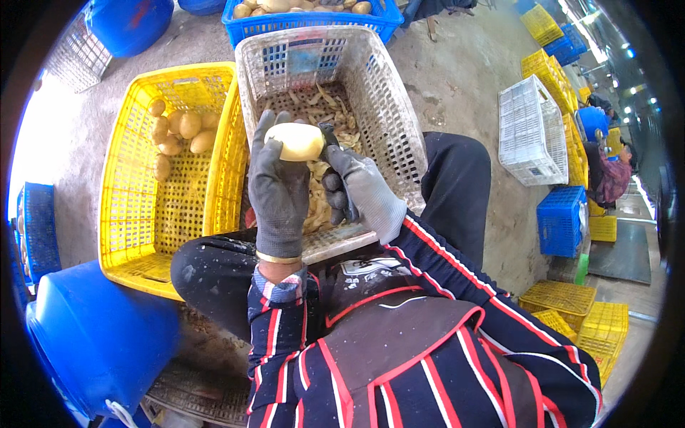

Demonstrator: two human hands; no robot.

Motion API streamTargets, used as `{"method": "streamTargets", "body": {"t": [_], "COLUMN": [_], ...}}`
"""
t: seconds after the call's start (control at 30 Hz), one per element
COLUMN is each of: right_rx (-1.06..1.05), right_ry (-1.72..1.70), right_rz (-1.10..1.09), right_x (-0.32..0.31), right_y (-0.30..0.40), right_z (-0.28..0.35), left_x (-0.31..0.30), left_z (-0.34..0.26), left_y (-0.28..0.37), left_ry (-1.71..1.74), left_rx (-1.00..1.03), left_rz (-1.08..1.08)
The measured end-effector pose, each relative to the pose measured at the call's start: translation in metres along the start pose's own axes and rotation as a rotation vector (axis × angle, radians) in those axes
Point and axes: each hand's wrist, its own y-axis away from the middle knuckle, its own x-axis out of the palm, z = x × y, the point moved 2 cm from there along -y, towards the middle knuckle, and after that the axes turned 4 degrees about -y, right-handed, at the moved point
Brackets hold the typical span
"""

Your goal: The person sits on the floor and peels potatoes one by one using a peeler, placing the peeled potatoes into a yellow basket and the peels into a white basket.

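Note:
My left hand point(279, 198), in a dark grey work glove, grips a pale peeled potato point(294, 142) between thumb and fingers. At the potato's right end is my right hand point(369, 184), in a grey glove with dark fingers. It is closed around a small black hand tool point(327, 134), probably a peeler, mostly hidden by the fingers. Both hands are above a dirty white plastic crate point(404, 125) with potato peels point(317, 206) on its bottom. To the left, a yellow plastic crate point(128, 160) holds several unpeeled potatoes point(190, 125).
A blue crate point(316, 20) of potatoes stands beyond the white one. Blue barrels point(107, 337) are at left. My bent knees point(455, 182) flank the white crate. Stacked crates point(535, 131) line the right side, where another person point(613, 174) sits farther off.

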Motion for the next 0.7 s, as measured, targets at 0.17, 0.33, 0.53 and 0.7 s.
{"method": "streamTargets", "body": {"t": [0.17,0.33,0.53,0.7], "right_rx": [0.045,-0.263,-0.371,-0.737], "right_ry": [0.2,0.576,0.783,0.73], "right_rz": [0.016,0.038,0.099,-0.017], "right_x": [0.005,0.015,0.018,0.018], "right_y": [0.006,0.011,0.026,0.014], "right_z": [-0.008,-0.002,-0.056,-0.026], "left_x": [-0.027,-0.037,-0.057,-0.036], "left_z": [0.008,0.024,0.006,0.007], "left_y": [-0.008,0.003,-0.009,-0.006], "left_ry": [0.056,-0.834,-0.256,-0.871], "left_rx": [0.076,0.729,0.152,0.77], "left_rz": [-0.068,-0.187,-0.468,-0.415]}}
